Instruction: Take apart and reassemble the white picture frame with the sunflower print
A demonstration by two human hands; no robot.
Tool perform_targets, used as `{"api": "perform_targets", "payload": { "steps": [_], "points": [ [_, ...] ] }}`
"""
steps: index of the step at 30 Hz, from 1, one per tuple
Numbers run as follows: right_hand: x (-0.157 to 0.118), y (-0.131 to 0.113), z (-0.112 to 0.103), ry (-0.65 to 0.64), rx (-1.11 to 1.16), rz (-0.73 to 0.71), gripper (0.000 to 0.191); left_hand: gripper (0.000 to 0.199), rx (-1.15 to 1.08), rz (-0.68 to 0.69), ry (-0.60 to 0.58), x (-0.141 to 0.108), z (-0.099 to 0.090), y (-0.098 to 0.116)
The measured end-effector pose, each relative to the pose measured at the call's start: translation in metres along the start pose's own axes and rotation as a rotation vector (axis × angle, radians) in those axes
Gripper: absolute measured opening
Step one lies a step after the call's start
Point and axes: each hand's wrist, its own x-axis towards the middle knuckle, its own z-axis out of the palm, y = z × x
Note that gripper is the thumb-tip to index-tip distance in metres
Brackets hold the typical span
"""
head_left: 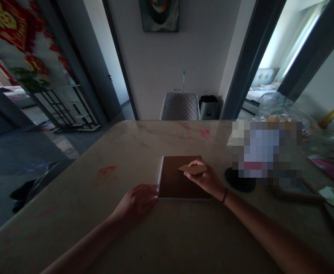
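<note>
A flat, rectangular brown board (174, 182) with thin pale edges along its left and front sides lies on the table in front of me. My left hand (140, 198) rests low on the table at its left side, fingers stretched out and touching the near-left corner. Above the board, my right hand (208, 180) pinches a small, thin tan piece (194, 169) with angled ends, which looks like card or a flat scraper. Whether that piece touches the board I cannot tell. Part of the board's right side is hidden by my right hand and wrist.
The marble-patterned table (127, 144) has orange and pink stains. To the right stand a round black base (240, 180), a blurred-out item, clear plastic bags (283, 108) and a dark tray-like edge (298, 194). A quilted grey chair (181, 106) and a bin (209, 108) are beyond the far edge.
</note>
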Motion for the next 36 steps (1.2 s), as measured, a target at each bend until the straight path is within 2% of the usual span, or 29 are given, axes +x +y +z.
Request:
{"api": "perform_targets", "payload": {
  "steps": [3, 8, 10, 16, 22, 30, 36],
  "points": [
    [0.000, -0.001, -0.001, -0.008, -0.002, -0.010, 0.024, 0.019, -0.034, 0.011, -0.006, 0.000, -0.002, 0.000],
    [-0.001, -0.006, -0.001, 0.022, -0.043, -0.011, 0.024, 0.018, -0.061, -0.070, -0.044, 0.000, -0.004, 0.001],
    [-0.002, -0.008, -0.001, 0.036, -0.064, 0.005, 0.024, 0.020, -0.053, -0.060, -0.062, 0.000, -0.004, 0.001],
    [-0.003, -0.008, 0.002, 0.020, -0.093, 0.039, 0.026, 0.046, -0.003, -0.057, -0.098, 0.000, 0.002, -0.001],
    [-0.003, -0.006, 0.002, 0.056, -0.092, 0.000, 0.025, 0.040, 0.024, -0.011, -0.109, 0.000, 0.004, -0.003],
    [0.002, -0.024, -0.011, 0.046, -0.187, -0.003, 0.024, 0.040, 0.011, -0.011, -0.120, 0.002, 0.002, 0.000],
    [0.004, -0.032, -0.017, 0.007, -0.220, 0.049, 0.023, 0.039, 0.020, -0.014, -0.122, 0.002, 0.000, 0.002]
  ]
}}
